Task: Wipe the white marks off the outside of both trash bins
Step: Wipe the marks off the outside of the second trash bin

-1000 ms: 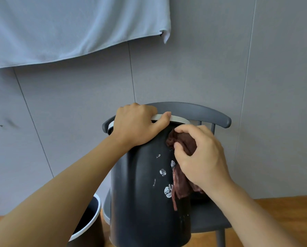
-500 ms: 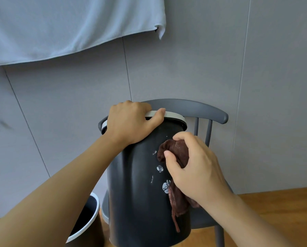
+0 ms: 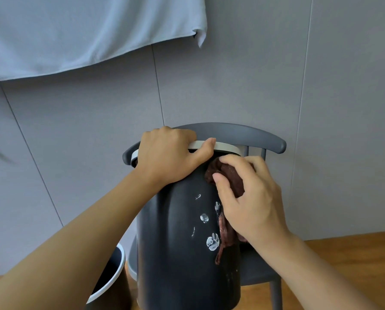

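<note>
On the grey chair (image 3: 243, 133) sits the dark bin (image 3: 178, 253), left hand (image 3: 171, 155) gripping its white rim, right hand (image 3: 247, 198) clutching a brown rag (image 3: 229, 173) against white marks (image 3: 212, 242). Second bin (image 3: 111, 280) on the wood floor (image 3: 343, 265), near left; grey wall (image 3: 231, 74) and a pale cloth (image 3: 75, 30) behind.

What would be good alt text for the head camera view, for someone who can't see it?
A person's left hand holds the white rim of a dark trash bin on a grey chair, while the right hand presses a dark red cloth beside white marks. A second bin stands lower left.
</note>
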The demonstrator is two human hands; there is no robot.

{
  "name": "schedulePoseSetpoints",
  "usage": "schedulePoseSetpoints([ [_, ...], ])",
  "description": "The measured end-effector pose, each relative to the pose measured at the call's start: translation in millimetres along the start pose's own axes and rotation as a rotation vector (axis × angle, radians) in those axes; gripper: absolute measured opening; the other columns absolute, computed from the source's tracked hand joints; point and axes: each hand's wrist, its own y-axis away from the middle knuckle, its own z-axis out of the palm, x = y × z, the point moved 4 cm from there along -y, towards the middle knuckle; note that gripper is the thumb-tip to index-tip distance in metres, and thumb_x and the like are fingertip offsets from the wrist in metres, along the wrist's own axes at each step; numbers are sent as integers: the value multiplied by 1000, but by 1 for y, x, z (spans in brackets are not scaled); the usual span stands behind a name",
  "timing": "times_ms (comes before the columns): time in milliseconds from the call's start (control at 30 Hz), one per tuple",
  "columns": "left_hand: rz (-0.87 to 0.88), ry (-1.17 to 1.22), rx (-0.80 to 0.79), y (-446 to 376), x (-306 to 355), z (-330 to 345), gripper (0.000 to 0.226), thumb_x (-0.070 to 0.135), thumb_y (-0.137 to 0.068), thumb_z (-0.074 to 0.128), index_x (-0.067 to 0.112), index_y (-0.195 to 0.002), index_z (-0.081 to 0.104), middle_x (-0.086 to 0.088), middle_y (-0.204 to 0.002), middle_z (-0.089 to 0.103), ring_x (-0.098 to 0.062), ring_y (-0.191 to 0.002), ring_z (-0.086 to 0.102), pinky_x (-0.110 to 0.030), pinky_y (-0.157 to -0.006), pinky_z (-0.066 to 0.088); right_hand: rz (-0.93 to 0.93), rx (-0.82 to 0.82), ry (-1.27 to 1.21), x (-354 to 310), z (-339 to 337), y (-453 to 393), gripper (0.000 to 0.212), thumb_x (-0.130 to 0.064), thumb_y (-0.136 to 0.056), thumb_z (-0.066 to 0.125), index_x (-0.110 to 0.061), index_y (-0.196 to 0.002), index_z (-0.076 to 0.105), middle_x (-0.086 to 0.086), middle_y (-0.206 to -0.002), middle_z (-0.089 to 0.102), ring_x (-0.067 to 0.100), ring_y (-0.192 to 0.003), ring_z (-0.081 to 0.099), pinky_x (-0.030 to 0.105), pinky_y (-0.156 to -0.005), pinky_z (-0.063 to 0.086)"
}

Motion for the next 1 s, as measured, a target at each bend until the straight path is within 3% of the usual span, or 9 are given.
schedulePoseSetpoints([
  [167,-22,-22,-28,-3,-5,3,68,71,-85,36,10,-56,27,-3,-43,26,-30,-47,34,-30,-49,19,-56,-149,-7,-15,1,11,26,-40,-91,69,-37,-116,71,-9,-108,53,14,-89,60,33,-71,59],
  [267,-18,-9,-25,-3,-7,3,67,70,-85,36,11,-55,28,-4,-43,30,-30,-47,34,-30,-48,20,-42,-231,-52,-19,1,13,23,-38,-88,67,-45,-110,69,-19,-104,51,6,-87,60,24,-71,57],
  [400,-3,-14,-15,-3,-3,3,67,70,-85,35,11,-54,28,-1,-42,28,-26,-43,31,-28,-48,17,18,-152,-88,-21,-2,-5,20,-30,-88,79,-42,-104,77,-16,-102,55,5,-89,58,14,-75,47],
  [467,-1,-25,-28,-5,-1,6,67,70,-85,35,11,-54,29,0,-42,30,-27,-44,34,-29,-48,19,24,-168,-70,-22,-3,-9,20,-28,-87,80,-41,-101,79,-14,-101,56,7,-88,59,18,-76,48],
  [633,-43,-17,-50,-7,-11,10,66,68,-87,39,12,-54,27,-1,-45,30,-26,-47,32,-30,-49,20,-113,-540,30,-34,-2,16,14,-40,-84,70,-45,-97,70,-17,-94,51,8,-76,59,31,-64,56],
  [867,13,-50,-42,-9,0,10,68,72,-87,33,13,-53,29,1,-43,32,-22,-43,32,-29,-48,18,-51,-221,-51,-28,-1,-6,20,-42,-87,77,-36,-107,77,-7,-101,58,16,-84,64,39,-74,58],
  [1000,-6,-57,-57,-10,-3,13,69,71,-89,40,12,-54,32,0,-46,36,-24,-46,36,-30,-49,21,-82,-335,-58,-25,-2,6,20,-43,-89,72,-35,-107,75,-8,-100,55,15,-82,62,37,-71,58],
])
